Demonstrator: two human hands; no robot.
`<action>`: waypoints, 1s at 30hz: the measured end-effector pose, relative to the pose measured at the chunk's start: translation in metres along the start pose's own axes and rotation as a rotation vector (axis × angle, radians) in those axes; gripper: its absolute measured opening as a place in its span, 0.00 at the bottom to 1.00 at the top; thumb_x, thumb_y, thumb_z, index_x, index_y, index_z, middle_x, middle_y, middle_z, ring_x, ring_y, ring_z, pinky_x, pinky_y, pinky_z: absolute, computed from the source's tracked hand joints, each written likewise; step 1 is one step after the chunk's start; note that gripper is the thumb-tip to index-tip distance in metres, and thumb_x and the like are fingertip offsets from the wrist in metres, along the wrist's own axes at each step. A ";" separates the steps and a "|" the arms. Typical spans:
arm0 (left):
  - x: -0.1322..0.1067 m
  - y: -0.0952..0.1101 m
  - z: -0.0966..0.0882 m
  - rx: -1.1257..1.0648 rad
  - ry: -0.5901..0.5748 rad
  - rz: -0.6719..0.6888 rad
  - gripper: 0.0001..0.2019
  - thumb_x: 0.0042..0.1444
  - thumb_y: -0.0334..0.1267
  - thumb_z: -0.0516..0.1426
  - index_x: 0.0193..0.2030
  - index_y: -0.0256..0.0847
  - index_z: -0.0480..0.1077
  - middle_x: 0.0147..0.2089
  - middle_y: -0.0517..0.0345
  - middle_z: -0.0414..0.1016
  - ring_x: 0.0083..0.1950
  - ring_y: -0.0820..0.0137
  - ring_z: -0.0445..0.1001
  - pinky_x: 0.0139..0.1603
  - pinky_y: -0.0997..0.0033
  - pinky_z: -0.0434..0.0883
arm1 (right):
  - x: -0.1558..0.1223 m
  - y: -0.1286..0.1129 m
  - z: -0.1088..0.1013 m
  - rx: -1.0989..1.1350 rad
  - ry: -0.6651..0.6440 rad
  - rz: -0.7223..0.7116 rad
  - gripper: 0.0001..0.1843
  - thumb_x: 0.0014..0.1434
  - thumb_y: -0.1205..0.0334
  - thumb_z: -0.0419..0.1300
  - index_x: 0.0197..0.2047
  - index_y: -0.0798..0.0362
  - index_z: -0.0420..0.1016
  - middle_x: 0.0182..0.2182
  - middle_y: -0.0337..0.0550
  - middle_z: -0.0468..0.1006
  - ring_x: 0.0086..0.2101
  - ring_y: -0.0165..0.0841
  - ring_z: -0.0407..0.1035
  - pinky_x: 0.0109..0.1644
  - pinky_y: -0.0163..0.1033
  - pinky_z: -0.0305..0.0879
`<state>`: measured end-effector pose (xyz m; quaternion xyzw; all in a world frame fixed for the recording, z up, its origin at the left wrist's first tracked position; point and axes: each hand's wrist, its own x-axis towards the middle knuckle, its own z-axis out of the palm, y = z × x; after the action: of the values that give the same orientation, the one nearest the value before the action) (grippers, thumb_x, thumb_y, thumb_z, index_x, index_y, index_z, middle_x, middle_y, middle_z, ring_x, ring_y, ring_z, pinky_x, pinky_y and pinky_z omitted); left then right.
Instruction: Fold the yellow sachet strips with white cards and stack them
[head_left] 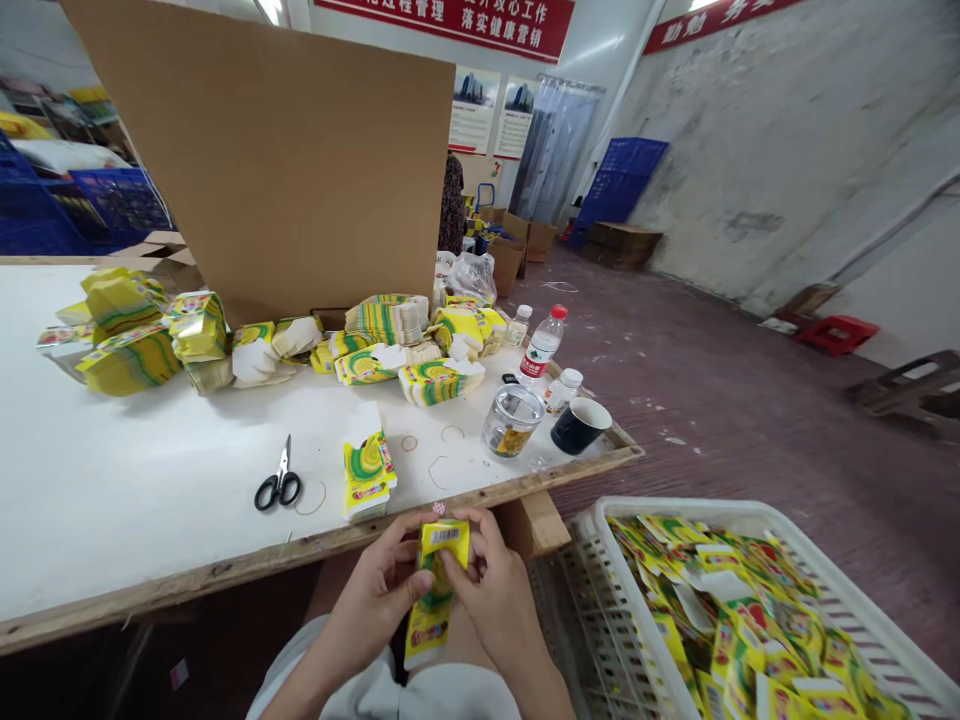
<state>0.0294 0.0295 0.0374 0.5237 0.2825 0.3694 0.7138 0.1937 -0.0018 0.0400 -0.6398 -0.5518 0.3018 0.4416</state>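
Note:
My left hand (375, 590) and my right hand (491, 585) both grip a yellow and green printed carton (435, 590) in front of my lap, below the table's front edge. Fingers of both hands are pinched on its upper part, where a barcode shows. A small stack of flat cartons (366, 470) of the same print lies on the white table (150, 490) just beyond my hands. Black-handled scissors (279, 484) lie to the left of that stack.
Piles of folded cartons (131, 335) line the table's back, before a big cardboard sheet (277, 150). A clear jar (511, 420), dark cup (581, 424) and water bottle (542, 345) stand at the right corner. A white crate (750, 520) of cartons sits at lower right.

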 end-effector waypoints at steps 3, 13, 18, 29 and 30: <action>0.001 0.001 0.001 0.021 0.010 0.008 0.23 0.60 0.39 0.61 0.62 0.44 0.64 0.53 0.45 0.80 0.53 0.57 0.78 0.54 0.61 0.71 | -0.001 0.000 0.004 -0.038 0.018 -0.007 0.18 0.55 0.63 0.61 0.50 0.50 0.73 0.17 0.28 0.65 0.19 0.32 0.63 0.25 0.34 0.55; 0.000 0.000 0.004 0.034 0.027 -0.021 0.26 0.58 0.42 0.63 0.62 0.43 0.65 0.50 0.45 0.81 0.50 0.56 0.79 0.51 0.61 0.73 | -0.001 0.010 0.002 0.102 -0.108 0.049 0.22 0.55 0.65 0.60 0.54 0.51 0.68 0.23 0.31 0.71 0.22 0.31 0.61 0.26 0.33 0.56; 0.000 0.006 0.005 0.072 0.063 -0.009 0.26 0.58 0.42 0.63 0.63 0.44 0.66 0.52 0.46 0.81 0.52 0.56 0.78 0.55 0.61 0.71 | -0.002 0.008 0.001 0.104 -0.031 0.041 0.22 0.53 0.67 0.62 0.53 0.50 0.70 0.20 0.30 0.69 0.22 0.32 0.63 0.28 0.34 0.60; 0.005 -0.002 0.016 0.177 -0.028 0.029 0.24 0.61 0.41 0.59 0.64 0.44 0.66 0.59 0.42 0.77 0.59 0.52 0.75 0.57 0.56 0.72 | -0.017 0.011 -0.020 0.656 0.224 0.114 0.15 0.48 0.53 0.74 0.34 0.51 0.77 0.29 0.40 0.79 0.30 0.35 0.75 0.35 0.37 0.72; 0.006 -0.002 0.012 0.285 0.029 0.080 0.24 0.61 0.39 0.58 0.65 0.45 0.65 0.63 0.43 0.73 0.64 0.52 0.71 0.62 0.53 0.68 | -0.020 0.013 -0.027 0.677 0.362 0.095 0.15 0.49 0.54 0.74 0.35 0.50 0.77 0.28 0.37 0.78 0.27 0.31 0.73 0.31 0.34 0.70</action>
<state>0.0427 0.0281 0.0389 0.6249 0.3214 0.3612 0.6129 0.2186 -0.0271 0.0382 -0.5254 -0.3040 0.3691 0.7037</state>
